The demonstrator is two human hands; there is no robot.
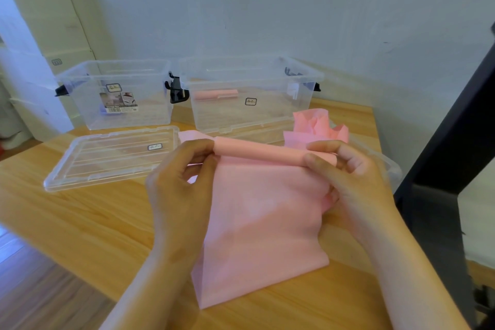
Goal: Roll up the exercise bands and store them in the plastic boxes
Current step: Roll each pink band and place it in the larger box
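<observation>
A pink exercise band (262, 228) lies flat on the wooden table (88, 222), its far end wound into a tube (257, 151). My left hand (182, 182) pinches the tube's left end; my right hand (348, 171) pinches its right end. More crumpled pink bands (318, 126) lie just beyond the tube on the right. Two clear plastic boxes stand open at the back: the left box (117, 94) and the right box (249, 91), which holds one rolled pink band (215, 94).
A clear lid (112, 158) lies on the table left of my hands. Another clear lid edge (388, 163) shows at the right under the bands. A dark frame (442, 142) rises at the right. Cardboard boxes (45, 13) stand at the back left.
</observation>
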